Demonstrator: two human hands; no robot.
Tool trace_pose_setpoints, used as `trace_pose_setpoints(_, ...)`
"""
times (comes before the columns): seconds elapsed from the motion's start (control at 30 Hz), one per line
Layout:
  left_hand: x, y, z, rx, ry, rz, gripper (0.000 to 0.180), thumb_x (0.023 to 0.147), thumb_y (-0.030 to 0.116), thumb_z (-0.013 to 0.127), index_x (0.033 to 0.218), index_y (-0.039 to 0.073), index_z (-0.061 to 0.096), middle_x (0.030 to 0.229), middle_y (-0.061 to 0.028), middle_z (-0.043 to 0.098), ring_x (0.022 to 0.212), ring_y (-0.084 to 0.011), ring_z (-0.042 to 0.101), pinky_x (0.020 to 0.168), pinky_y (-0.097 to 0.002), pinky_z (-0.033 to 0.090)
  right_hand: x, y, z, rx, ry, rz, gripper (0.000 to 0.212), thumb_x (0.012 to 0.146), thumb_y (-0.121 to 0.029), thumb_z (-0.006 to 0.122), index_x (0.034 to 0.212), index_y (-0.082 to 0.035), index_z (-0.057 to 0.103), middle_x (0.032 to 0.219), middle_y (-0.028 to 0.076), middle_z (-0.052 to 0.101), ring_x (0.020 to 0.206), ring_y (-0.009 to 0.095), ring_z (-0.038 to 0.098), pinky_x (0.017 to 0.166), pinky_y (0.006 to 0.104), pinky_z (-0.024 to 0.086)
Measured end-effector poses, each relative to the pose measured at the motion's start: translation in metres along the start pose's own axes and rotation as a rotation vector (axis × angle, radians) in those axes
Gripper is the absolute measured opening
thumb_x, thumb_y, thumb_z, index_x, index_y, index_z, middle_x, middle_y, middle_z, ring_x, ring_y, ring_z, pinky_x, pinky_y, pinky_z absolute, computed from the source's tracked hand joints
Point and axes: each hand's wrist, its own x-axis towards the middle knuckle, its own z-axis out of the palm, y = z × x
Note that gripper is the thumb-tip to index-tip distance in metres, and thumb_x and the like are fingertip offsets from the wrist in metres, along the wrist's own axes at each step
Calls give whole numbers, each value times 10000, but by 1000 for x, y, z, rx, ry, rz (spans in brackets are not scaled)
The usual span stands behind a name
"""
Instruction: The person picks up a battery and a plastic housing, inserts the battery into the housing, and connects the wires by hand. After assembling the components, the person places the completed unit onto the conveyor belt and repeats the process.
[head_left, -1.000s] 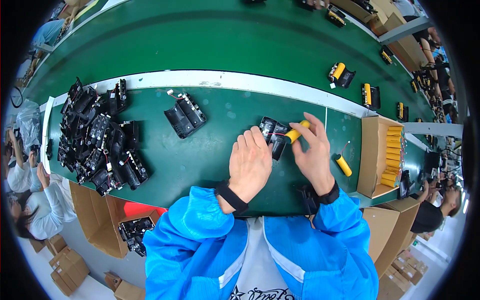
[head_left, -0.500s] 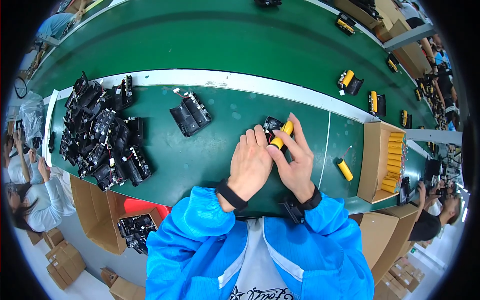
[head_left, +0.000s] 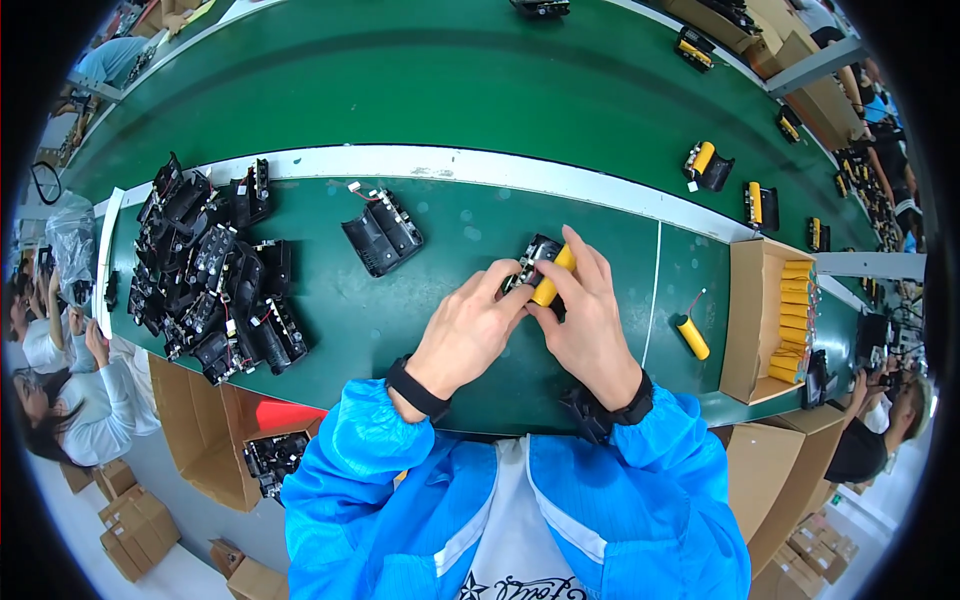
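Observation:
My left hand (head_left: 466,327) pinches the lower left edge of a black plastic housing (head_left: 541,250) that carries a small circuit board. Closed around a yellow cylindrical battery (head_left: 546,291), my right hand (head_left: 592,335) presses it against the housing's right side. The fingers partly cover both parts, so how deep the battery sits cannot be made out. Another yellow battery (head_left: 692,338) with thin wires lies to the right of my hands. Off to the left rests a single open black housing (head_left: 382,233) with a white connector on a red lead.
A large pile of black housings (head_left: 215,270) covers the green table's left part. At the right stands a cardboard box (head_left: 750,320) of yellow batteries. Beyond a white rail (head_left: 430,160), housings with batteries sit on a green belt (head_left: 400,90). Other people work at both sides.
My left hand has rotated and drawn its fingers in to pinch the housing's edge, where before its back covered it. The battery and right hand have shifted slightly toward the left.

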Motion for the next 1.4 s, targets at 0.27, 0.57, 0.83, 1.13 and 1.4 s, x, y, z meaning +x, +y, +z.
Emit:
trace_pose_setpoints(0.27,5,-4,-8,179,-106,82,308,783,44,641,1090,14,645,1188,-112,562,922,-271,647,736,-400,568,1,8,2,52,87,-60,602,595,-56,890,1149,-21,658,1368,196,532,1179,379,563,943,420,516)
trace_pose_setpoints(0.57,11,-5,-17,-90,-44,12,293,815,82,740,1082,-7,657,1188,-131,621,899,-286,679,721,-361,575,1,5,8,67,73,-58,588,611,-43,876,1145,-10,632,1365,197,524,1164,386,568,929,426,521)
trace_pose_setpoints(0.83,46,-20,-1,-381,-247,-461,362,812,114,751,1113,-48,633,933,-170,681,805,-215,701,670,-315,557,-2,-1,10,50,50,-9,714,658,-49,849,1284,39,519,1362,216,515,1171,414,552,960,442,499)
trace_pose_setpoints(1.13,58,-9,10,-269,-170,-500,319,803,218,767,851,-19,559,725,-182,626,687,-358,631,625,-446,481,-3,13,2,-39,52,-94,656,729,-87,819,1298,39,519,1374,207,521,1202,395,543,989,437,484)
trace_pose_setpoints(1.4,65,-4,6,-143,-179,-470,324,784,254,737,912,-18,618,751,-215,652,727,-380,656,680,-457,510,-60,70,-111,-262,304,259,423,768,-99,800,1126,-29,586,1076,157,591,1039,332,555,865,403,472)
